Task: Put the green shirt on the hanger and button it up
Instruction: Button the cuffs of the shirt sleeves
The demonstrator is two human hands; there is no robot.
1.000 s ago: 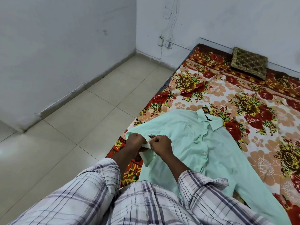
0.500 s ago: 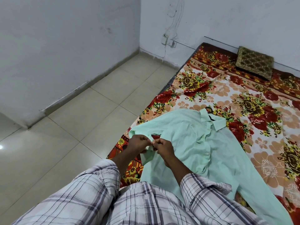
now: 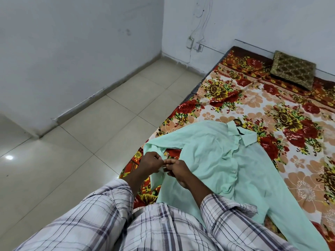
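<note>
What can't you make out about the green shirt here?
Head view:
- Any cuff button: hidden between the left hand and right hand pinching the green shirt.
- Hanger: only a dark bit shows at the collar; shirt covers the rest.
- Sleeve end: cut off by bottom edge.

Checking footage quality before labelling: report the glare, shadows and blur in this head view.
Head view: one small bright glare spot on the floor tiles at the left edge; the light is soft and even, with no hard shadows; the left hand and right hand pinching the green shirt look sharp.
</note>
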